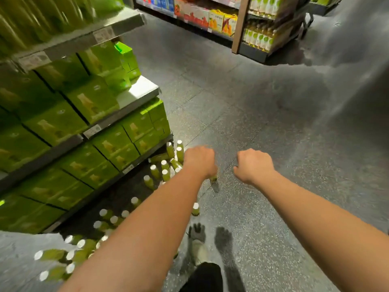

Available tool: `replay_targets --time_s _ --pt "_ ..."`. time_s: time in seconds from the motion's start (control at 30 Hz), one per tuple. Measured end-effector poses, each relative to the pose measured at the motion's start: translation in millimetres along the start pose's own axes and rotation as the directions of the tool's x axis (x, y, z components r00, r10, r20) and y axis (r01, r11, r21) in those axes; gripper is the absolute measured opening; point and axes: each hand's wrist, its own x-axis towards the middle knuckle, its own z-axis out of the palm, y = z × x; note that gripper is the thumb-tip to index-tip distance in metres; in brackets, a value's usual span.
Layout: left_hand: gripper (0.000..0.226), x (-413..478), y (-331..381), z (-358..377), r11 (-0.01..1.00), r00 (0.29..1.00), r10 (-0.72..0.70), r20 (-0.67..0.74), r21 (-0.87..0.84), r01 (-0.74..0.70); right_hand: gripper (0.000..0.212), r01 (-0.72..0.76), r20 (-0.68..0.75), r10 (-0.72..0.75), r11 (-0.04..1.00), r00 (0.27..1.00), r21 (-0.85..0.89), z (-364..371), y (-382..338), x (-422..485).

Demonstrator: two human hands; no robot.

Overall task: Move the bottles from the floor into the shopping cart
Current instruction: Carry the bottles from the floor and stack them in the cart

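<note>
Head view, the only one supplied: both arms reach forward over the grey floor [263, 114] of a shop aisle. The left hand [200, 160] is seen from the back with its fingers curled under. A green bottle end [213, 178] shows below its wrist, clear of the floor, so it is judged to be gripped. The right hand [253, 165] is also curled under with the palm hidden; nothing protrudes, and I cannot tell whether it holds anything. The remaining bottles [154, 171] stand and lie in loose groups along the foot of the shelving [136, 93], which is stocked with green cartons [92, 102]. One lone bottle [195, 209] stands apart, just ahead of the person's shoe [199, 249]. The shopping cart is not in view. Risks noted: the lone bottle stands where a step would land and could be kicked over or trodden on. The groups are packed closely, so lifting one may topple its neighbours and set them rolling under the shelf. The gripped bottle hangs from a hidden hold and may slip during the carry. The picture is smeared, which suggests haste.
</note>
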Motion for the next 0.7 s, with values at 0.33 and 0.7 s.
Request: replay_targets --time_s 0.33,0.7 --pt "0.028 147 -75 33 0.985 0.982 -0.141 0.124 -0.085 0.152 0.026 0.153 0.09 -0.148 0.987 0.985 -0.045 9 -16 182" --pt "0.027 263 -150 52 0.856 0.873 -0.46 0.165 -0.179 0.485 0.023 0.472 0.111 -0.461 0.876 0.88 -0.104 7 -62 371"
